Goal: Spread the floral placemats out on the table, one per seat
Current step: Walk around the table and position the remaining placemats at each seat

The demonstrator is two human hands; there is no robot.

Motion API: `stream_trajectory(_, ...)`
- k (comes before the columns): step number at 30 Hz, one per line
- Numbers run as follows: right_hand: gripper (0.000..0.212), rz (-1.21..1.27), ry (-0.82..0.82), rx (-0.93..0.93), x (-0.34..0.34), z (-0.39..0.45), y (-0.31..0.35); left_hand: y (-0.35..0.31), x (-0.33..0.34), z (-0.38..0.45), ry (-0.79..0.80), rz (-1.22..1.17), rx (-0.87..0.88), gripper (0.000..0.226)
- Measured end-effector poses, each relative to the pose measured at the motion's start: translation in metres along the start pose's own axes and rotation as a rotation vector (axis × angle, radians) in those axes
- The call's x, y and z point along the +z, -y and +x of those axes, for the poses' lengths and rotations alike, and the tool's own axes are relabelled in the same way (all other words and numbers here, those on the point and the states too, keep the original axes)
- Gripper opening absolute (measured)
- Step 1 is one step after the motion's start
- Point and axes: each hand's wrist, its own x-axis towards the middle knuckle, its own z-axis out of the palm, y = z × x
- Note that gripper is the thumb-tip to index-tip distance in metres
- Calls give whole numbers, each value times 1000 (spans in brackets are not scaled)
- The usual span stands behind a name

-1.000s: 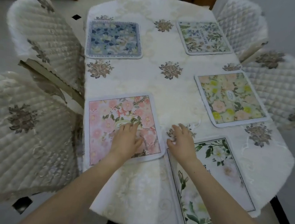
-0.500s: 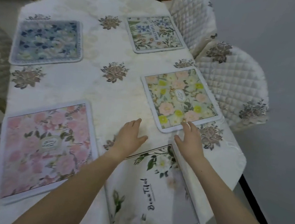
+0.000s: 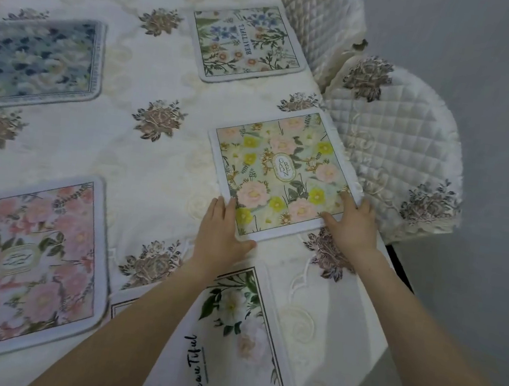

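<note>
Several floral placemats lie on the table. The yellow and pink "Garden" placemat (image 3: 281,172) sits at the right edge. My left hand (image 3: 221,229) rests flat at its near left corner, thumb under the near edge. My right hand (image 3: 350,220) presses its near right corner, fingers spread. A pink placemat (image 3: 20,260) lies at the near left, a blue one (image 3: 38,62) at the far left, a green and blue one (image 3: 249,44) at the far right. A white "Beautiful" placemat (image 3: 239,335) lies under my forearms at the near edge.
A cream tablecloth (image 3: 160,62) with embroidered brown flowers covers the table. Two quilted chair covers stand at the right: one (image 3: 389,151) beside the "Garden" placemat, another (image 3: 320,11) farther back. Grey floor (image 3: 491,77) lies beyond them.
Both hands moved from the pink and white placemats forward and right onto the near corners of the "Garden" placemat. The view swung right.
</note>
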Motion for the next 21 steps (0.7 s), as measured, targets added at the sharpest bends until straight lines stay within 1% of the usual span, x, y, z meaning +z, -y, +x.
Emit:
stream_trajectory(3, 65, 48, 19, -6, -1, 6, -5, -1, 5, 0, 10, -25, -22, 104)
stream_trajectory(7, 63, 84, 1, -15, -3, 9, -14, -8, 7, 5, -1, -17, -24, 103)
stream_trajectory(15, 65, 106, 12, -33, -3, 6, -14, -13, 9, 4, -4, -23, -46, 98)
stream_trajectory(21, 65, 194, 4, -34, -5, 5, -17, -17, 16, -1, -29, -67, -94, 95)
